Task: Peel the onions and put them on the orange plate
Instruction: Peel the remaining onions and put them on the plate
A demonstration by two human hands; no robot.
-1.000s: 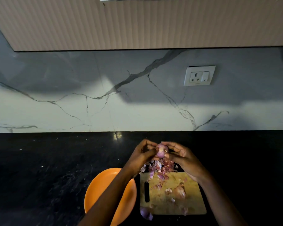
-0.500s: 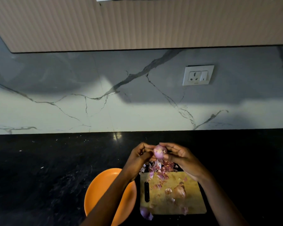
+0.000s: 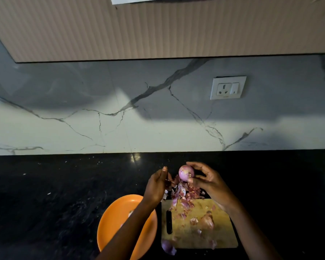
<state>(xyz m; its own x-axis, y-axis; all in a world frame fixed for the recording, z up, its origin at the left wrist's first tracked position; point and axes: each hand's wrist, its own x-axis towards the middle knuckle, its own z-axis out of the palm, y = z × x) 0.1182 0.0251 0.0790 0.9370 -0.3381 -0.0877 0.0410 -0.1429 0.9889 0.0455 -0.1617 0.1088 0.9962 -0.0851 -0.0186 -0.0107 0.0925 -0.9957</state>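
Note:
My right hand (image 3: 207,182) holds a small purple onion (image 3: 186,173) by its fingertips above the far edge of the wooden cutting board (image 3: 221,235). My left hand (image 3: 157,186) is a little to the left of the onion and pinches a thin strip of skin (image 3: 168,182). A heap of purple peels (image 3: 184,194) lies below the onion. An unpeeled brown onion (image 3: 206,222) rests on the board. The orange plate (image 3: 113,226) sits left of the board, partly hidden by my left forearm.
A black slot or knife handle (image 3: 169,222) runs along the board's left side. Another purple onion piece (image 3: 167,246) lies at the board's near left corner. The counter (image 3: 54,194) is black stone, backed by a marble wall with a socket (image 3: 227,87).
My hands have drawn apart: the left one pulled away to the left with a bit of skin, and the onion now shows fully in my right fingertips.

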